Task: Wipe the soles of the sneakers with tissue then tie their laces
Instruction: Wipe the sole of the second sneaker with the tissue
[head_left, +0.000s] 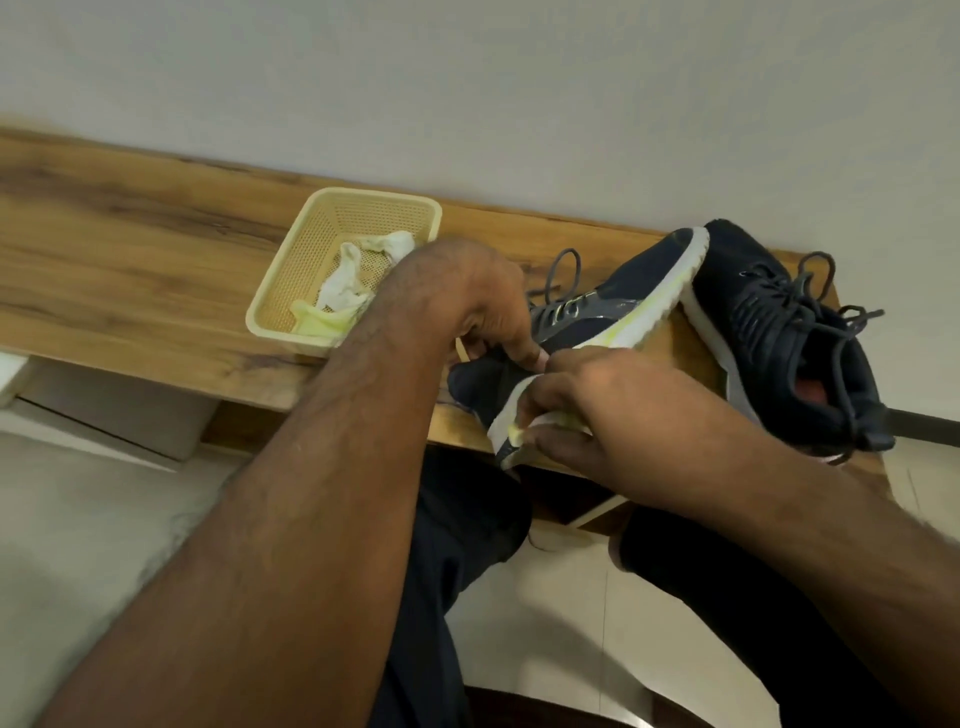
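A dark navy sneaker (613, 306) with a white and yellow-green sole lies tilted on its side on the wooden table (130, 260), heel toward me. My left hand (467, 296) grips its heel end. My right hand (587, 415) presses a pale yellow tissue (519, 431) against the white sole edge near the heel. The second navy sneaker (789, 332) stands at the right end of the table, its grey laces loose.
A cream plastic basket (291, 291) on the table, left of the sneakers, holds crumpled white and yellowish tissues (348, 280). A white wall rises behind the table. My legs in dark trousers and pale floor tiles show below the table edge.
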